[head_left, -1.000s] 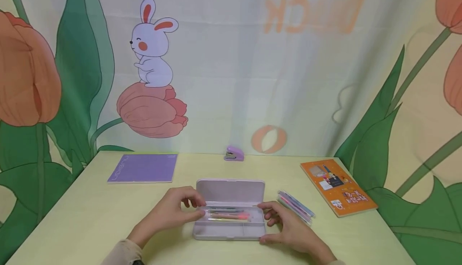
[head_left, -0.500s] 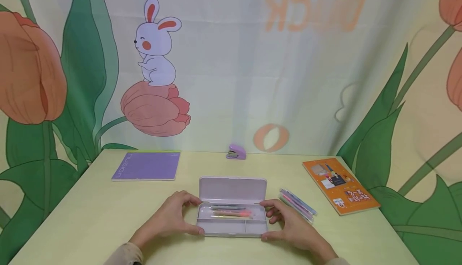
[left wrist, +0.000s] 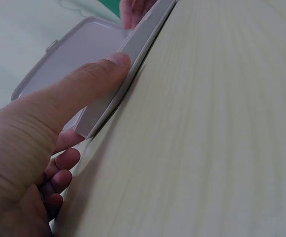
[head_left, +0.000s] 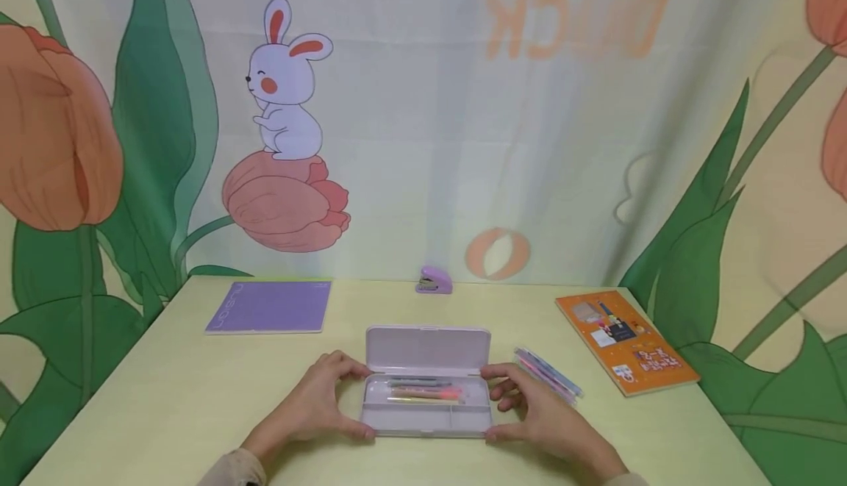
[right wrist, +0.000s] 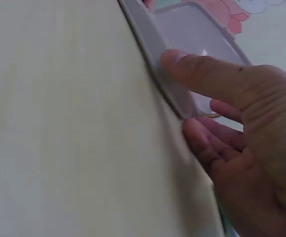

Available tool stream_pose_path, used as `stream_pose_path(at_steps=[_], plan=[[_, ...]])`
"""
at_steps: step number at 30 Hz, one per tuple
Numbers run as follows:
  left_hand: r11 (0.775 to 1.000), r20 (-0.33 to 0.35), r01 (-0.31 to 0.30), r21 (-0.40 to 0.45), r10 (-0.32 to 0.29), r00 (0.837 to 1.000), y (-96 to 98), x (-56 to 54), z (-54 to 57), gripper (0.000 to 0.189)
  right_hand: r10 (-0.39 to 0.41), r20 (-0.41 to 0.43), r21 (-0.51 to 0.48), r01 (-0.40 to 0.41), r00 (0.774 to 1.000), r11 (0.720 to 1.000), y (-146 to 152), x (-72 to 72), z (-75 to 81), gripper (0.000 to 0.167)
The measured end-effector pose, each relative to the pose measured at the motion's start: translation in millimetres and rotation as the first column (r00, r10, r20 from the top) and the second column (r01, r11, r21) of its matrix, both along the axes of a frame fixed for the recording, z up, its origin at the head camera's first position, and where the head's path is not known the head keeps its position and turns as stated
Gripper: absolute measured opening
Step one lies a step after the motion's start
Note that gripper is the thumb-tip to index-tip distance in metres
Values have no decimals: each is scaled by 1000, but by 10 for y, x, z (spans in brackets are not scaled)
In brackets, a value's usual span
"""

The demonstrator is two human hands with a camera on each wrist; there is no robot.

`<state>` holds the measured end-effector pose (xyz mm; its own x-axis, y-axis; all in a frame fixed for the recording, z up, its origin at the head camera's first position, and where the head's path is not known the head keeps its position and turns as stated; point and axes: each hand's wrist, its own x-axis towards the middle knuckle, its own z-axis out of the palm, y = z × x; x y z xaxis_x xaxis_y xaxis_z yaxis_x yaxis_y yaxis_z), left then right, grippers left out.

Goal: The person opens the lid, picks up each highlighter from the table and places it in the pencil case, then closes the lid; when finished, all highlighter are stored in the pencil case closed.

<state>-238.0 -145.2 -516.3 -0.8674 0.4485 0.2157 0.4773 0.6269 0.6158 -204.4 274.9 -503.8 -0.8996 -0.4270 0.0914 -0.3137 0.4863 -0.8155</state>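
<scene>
An open pale lilac pencil case (head_left: 406,418) lies on the table, its lid raised at the back. Several pens (head_left: 423,393) lie in its rear compartment; the front compartments hold nothing. My left hand (head_left: 311,401) grips the case's left end, thumb at the front corner and index finger toward the back. At the opposite end, my right hand (head_left: 545,412) grips it the same way. In the left wrist view, the left thumb (left wrist: 98,74) presses the front wall of the case (left wrist: 145,39). The right wrist view has the right thumb (right wrist: 202,69) against that wall too.
A bundle of pens (head_left: 549,374) lies just beyond the right hand. Farther right is an orange book (head_left: 629,346). A purple notebook (head_left: 271,308) sits at the back left, and a small purple stapler (head_left: 434,281) stands near the back edge before a printed curtain (head_left: 410,104).
My left hand has drawn back from over the pens to the case's left end, its thumb now at the front corner. The right hand keeps its hold. The head view has shifted slightly.
</scene>
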Motion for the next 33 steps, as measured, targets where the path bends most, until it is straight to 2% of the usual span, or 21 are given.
stream_pose_path(at_steps=[2,5,7,10,12,14,16,22,24,29,33], plan=[[1000,4,-2,-2,2,1000,-14,5,-16,94,-40,-7,-44,40,999,998,68,-11,42,75],[1000,7,-1,-2,1,1000,-8,1,-20,93,-173,-75,-122,163,982,979,251,-52,118,59],[1000,10,-1,-1,1,1000,-1,0,-15,93,-288,-119,-168,267,950,949,396,-76,149,49],[1000,6,0,-1,0,1000,-1,2,-5,93,-448,-161,-188,418,880,889,586,-96,177,38],[1000,-1,1,-2,-1,1000,-5,4,0,93,-510,-167,-173,485,844,857,682,-106,181,36],[1000,-5,2,0,-2,1000,-11,7,0,92,-539,-175,-132,523,824,842,746,-119,185,34],[1000,-6,3,2,-3,1000,-14,10,-3,91,-537,-185,-67,535,823,842,787,-133,176,33],[1000,7,1,7,-1,1000,-9,14,-8,90,-474,-146,111,491,868,864,817,-151,113,29],[1000,8,1,5,-1,1000,-9,16,-10,90,-466,-121,152,481,876,864,822,-147,103,28],[1000,2,1,4,-1,1000,-13,19,-9,89,-467,-129,210,484,875,849,833,-157,93,22],[1000,7,2,12,-2,1000,-13,18,-3,88,-457,-135,243,477,879,845,832,-176,72,25]])
